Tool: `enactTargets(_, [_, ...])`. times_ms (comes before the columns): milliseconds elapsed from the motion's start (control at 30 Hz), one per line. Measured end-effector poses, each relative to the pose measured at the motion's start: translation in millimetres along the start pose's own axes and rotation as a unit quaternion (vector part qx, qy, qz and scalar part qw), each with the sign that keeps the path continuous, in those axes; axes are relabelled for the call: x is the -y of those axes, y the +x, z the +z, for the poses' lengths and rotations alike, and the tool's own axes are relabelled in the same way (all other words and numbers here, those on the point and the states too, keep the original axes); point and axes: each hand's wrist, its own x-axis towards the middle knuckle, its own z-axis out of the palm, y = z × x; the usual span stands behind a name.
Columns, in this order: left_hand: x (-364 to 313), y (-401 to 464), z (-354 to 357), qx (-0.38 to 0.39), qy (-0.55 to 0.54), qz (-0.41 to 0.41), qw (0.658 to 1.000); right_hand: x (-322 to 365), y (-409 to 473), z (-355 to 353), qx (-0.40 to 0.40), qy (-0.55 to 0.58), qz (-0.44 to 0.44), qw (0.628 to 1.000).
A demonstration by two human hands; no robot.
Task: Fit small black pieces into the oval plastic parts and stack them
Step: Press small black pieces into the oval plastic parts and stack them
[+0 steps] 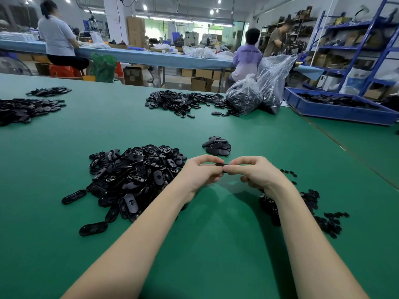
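My left hand (200, 171) and my right hand (252, 171) meet above the green table (216, 234), both pinching one black oval plastic part (220, 165) between fingertips; most of it is hidden by the fingers. A big heap of loose oval parts (133, 180) lies left of my left forearm. Small black pieces (311, 210) are scattered to the right, partly behind my right forearm. A small stack of oval parts (217, 146) sits just beyond my hands.
More heaps of black parts lie far left (26, 110) and at the far middle (185, 102). Clear plastic bags of parts (259, 93) and a blue tray (336, 107) stand at the far right. People sit at a bench behind.
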Motion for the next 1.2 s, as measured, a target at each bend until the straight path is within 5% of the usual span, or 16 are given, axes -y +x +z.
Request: enactTargets(1200, [15,10,-3,-0.069,0.067,0.046,0.994,-4,4,24,-0.089,-0.076,-0.07,0.991])
